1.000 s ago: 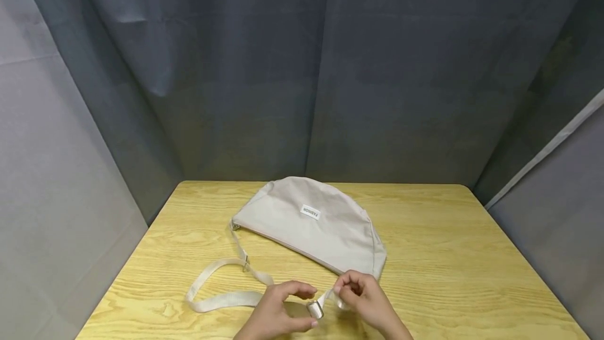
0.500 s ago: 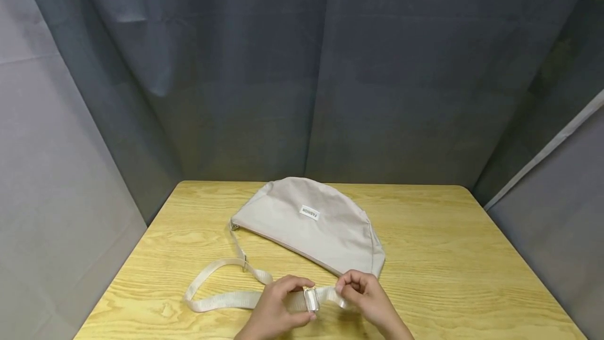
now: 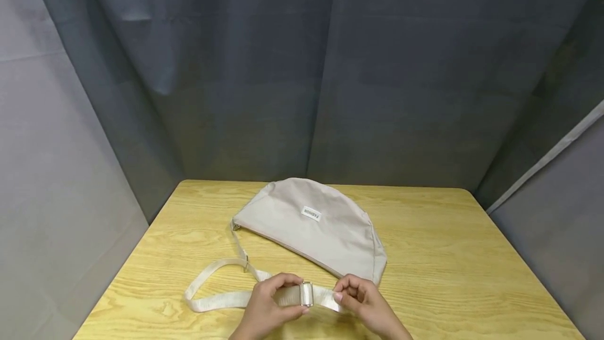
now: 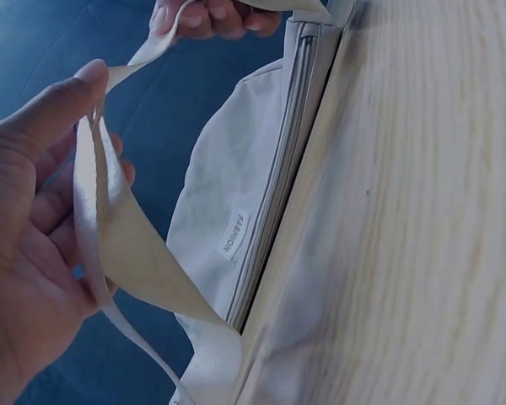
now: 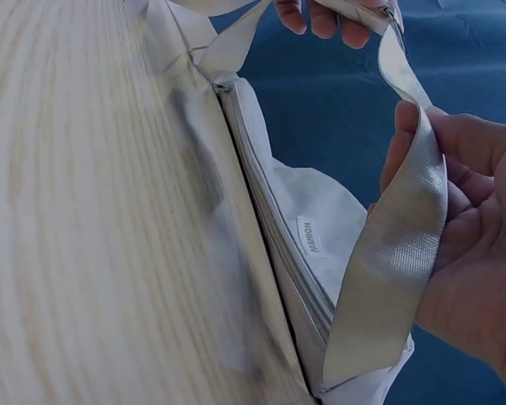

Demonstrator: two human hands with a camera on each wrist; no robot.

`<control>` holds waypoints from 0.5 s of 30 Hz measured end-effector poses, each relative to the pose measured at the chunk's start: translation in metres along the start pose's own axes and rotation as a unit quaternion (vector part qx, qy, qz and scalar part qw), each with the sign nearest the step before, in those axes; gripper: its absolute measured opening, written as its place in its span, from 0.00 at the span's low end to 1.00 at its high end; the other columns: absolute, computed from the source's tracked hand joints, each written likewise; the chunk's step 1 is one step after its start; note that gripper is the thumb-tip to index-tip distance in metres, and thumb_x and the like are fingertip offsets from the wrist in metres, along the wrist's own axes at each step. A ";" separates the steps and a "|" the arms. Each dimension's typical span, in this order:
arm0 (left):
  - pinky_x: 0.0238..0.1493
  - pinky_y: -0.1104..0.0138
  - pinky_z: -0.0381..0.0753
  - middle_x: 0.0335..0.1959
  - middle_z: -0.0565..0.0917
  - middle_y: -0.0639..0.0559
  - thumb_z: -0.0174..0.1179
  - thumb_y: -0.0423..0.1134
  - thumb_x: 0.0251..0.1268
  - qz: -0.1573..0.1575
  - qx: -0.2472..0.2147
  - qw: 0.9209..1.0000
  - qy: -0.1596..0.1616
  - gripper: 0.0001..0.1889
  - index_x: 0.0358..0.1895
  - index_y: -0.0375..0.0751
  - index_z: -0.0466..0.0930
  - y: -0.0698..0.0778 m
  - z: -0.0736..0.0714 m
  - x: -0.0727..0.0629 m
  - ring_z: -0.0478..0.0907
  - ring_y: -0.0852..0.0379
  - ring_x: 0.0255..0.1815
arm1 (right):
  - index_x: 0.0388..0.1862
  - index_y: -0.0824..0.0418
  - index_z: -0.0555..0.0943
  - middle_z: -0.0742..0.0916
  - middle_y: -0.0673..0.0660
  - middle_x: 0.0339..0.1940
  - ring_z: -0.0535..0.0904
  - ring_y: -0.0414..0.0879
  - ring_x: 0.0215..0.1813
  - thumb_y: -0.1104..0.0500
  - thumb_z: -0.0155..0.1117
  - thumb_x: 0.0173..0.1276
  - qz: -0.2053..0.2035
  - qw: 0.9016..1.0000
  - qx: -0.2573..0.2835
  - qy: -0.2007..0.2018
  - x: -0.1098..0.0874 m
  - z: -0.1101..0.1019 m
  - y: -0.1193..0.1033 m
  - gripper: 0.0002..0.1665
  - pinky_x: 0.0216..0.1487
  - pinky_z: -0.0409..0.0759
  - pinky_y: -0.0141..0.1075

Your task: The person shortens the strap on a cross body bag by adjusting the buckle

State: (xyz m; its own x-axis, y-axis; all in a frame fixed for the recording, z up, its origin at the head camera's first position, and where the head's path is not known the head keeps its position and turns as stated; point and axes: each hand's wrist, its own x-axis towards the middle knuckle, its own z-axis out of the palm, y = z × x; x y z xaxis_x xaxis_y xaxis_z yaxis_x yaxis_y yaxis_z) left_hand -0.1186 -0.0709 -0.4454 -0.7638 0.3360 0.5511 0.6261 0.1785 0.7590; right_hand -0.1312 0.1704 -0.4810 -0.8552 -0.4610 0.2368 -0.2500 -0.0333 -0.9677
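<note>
A pale beige half-moon bag (image 3: 288,224) with a "FASHION" label lies on the table, its zipper edge towards the hands. Its webbing strap (image 3: 222,300) loops out on the left and runs to both hands. The left hand (image 3: 264,303) holds the metal slider buckle (image 3: 306,294) by its upper and lower ends, between fingers and thumb. Just right of it, the right hand (image 3: 365,303) pinches the strap near the bag's right corner. In the right wrist view a wide length of strap (image 5: 396,253) hangs down from that pinch. Doubled webbing (image 4: 135,245) passes the left palm in the left wrist view.
A wood-grain table (image 3: 448,256) carries the bag. A second metal strap fitting (image 3: 246,263) lies left of the hands. Dark curtains (image 3: 255,67) stand behind the table, with grey panels (image 3: 61,172) at the sides.
The left hand and slider buckle have shifted a little left, away from the right hand. The buckle has turned from slanted to upright, and the strap between the hands lies straighter.
</note>
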 end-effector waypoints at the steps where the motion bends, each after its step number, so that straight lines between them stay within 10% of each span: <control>1: 0.34 0.62 0.80 0.37 0.84 0.45 0.74 0.25 0.37 -0.001 0.000 1.000 -0.002 0.22 0.41 0.33 0.78 0.000 0.000 0.000 0.81 0.53 0.36 | 0.37 0.70 0.75 0.78 0.49 0.28 0.71 0.34 0.27 0.66 0.57 0.67 -0.004 1.000 0.000 -0.001 0.000 0.000 0.001 0.05 0.25 0.73 0.30; 15: 0.35 0.62 0.79 0.39 0.83 0.45 0.72 0.26 0.42 -0.028 -0.051 0.997 -0.048 0.20 0.42 0.34 0.78 0.002 0.001 0.002 0.80 0.55 0.38 | 0.38 0.73 0.74 0.79 0.49 0.30 0.71 0.35 0.28 0.68 0.55 0.67 -0.016 0.998 0.053 -0.011 0.005 0.017 -0.002 0.06 0.26 0.73 0.30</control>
State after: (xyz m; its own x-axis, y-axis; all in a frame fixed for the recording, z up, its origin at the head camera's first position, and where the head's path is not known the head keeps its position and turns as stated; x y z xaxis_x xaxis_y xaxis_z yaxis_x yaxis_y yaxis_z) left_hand -0.1187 -0.0693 -0.4433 -0.7759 0.4155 0.4747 0.5596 0.1057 0.8220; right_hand -0.1272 0.1528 -0.4794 -0.8372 -0.4772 0.2673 -0.2265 -0.1423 -0.9635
